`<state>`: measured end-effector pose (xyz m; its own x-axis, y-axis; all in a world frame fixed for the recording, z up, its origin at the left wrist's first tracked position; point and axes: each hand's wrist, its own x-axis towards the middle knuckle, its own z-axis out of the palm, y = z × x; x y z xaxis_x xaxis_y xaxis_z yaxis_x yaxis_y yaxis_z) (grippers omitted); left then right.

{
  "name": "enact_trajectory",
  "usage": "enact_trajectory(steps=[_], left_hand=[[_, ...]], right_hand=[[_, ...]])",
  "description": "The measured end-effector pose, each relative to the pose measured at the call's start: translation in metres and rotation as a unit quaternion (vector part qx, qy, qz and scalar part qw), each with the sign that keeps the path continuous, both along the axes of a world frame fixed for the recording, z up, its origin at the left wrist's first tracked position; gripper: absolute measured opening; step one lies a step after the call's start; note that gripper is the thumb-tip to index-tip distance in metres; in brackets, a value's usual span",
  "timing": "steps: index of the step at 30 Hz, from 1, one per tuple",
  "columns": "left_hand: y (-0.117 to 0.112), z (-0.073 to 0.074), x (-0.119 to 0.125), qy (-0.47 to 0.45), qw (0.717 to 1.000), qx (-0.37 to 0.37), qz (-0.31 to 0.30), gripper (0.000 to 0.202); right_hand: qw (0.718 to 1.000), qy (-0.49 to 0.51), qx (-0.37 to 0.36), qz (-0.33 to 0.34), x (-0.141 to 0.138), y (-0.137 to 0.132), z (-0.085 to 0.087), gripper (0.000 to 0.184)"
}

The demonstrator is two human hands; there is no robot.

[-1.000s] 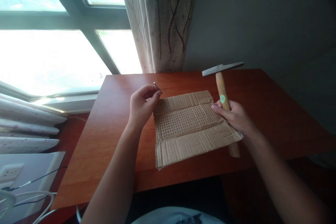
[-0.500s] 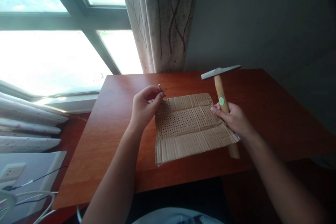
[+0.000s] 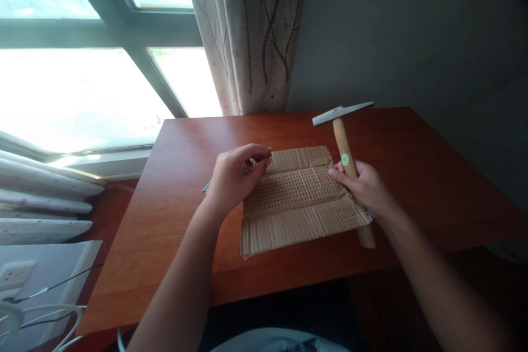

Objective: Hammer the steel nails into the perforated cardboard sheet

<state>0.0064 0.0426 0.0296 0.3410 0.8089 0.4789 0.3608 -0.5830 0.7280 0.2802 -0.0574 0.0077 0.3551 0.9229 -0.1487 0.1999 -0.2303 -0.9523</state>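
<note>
Cardboard (image 3: 297, 187), creased, dotted with holes, right hand (image 3: 368, 187) gripping it and hammer (image 3: 342, 140), left hand (image 3: 235, 179) pinching nail (image 3: 270, 150)

My single camera is head-mounted, facing forward and down across the table (image 3: 173, 203). It views my left hand (image 3: 234, 177) and right hand (image 3: 369, 186) near, from above and behind; window (image 3: 61, 93) left, wall (image 3: 391, 27) upper right.
</note>
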Motion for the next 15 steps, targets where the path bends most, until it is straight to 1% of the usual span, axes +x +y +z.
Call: enact_trajectory(steps=[3,6,9,15], left_hand=[[-0.006,0.0049,0.0026,0.045,0.996,-0.042,-0.06,0.006],[-0.0068,0.0063,0.0035,0.072,0.992,-0.061,-0.084,0.007],[-0.0034,0.0049,0.0026,0.065,0.993,-0.059,-0.078,0.007],[0.0008,-0.0011,-0.0002,0.022,0.997,-0.064,-0.038,0.005]], right_hand=[[1.0,-0.001,-0.006,0.001,0.0003,-0.0004,-0.0006,0.036],[1.0,-0.003,-0.008,0.007,0.0012,-0.0005,-0.0015,0.036],[1.0,-0.002,-0.006,0.014,0.0023,-0.0007,-0.0027,0.037],[1.0,-0.008,-0.006,0.016,0.0028,-0.0012,-0.0025,0.04]])
